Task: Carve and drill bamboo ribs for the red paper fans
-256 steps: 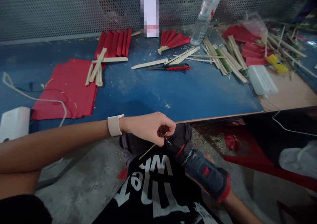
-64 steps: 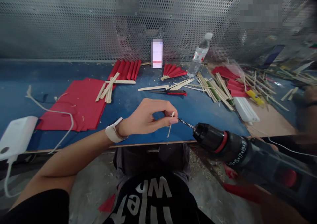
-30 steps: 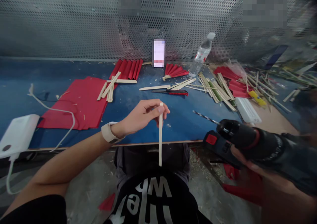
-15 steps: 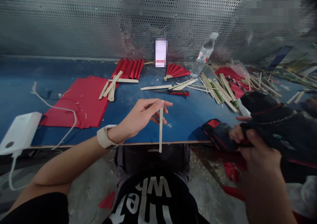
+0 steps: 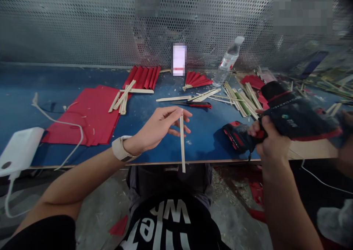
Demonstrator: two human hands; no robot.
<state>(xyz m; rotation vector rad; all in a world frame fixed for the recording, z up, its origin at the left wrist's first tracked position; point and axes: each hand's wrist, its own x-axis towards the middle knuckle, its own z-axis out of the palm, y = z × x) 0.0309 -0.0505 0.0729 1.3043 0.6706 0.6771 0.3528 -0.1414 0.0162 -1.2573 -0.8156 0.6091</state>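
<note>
Between thumb and fingers, my left hand [image 5: 161, 128] pinches the top of a thin bamboo strip [image 5: 182, 147], which hangs down past the table edge. My right hand [image 5: 271, 137] is wrapped round the handle of a black and red cordless drill [image 5: 295, 117]. The drill's battery end points left over the table, and its chuck points up and away, with a bit partly visible. A red and black utility knife [image 5: 201, 104] lies beyond my left hand among pale bamboo strips [image 5: 173, 98].
Red paper sheets [image 5: 85, 113] and a white power bank [image 5: 23, 147] with a cable lie left. At the back are pleated red paper [image 5: 143, 77], a small red fan [image 5: 197, 80], a phone and a tilted water bottle [image 5: 227, 64]. Another person's blurred hand [image 5: 346, 154] is at right.
My right hand has brought the drill up and to the left, away from the table's front edge. My left hand stays nearly in place; the strip's lower end has shifted slightly right.
</note>
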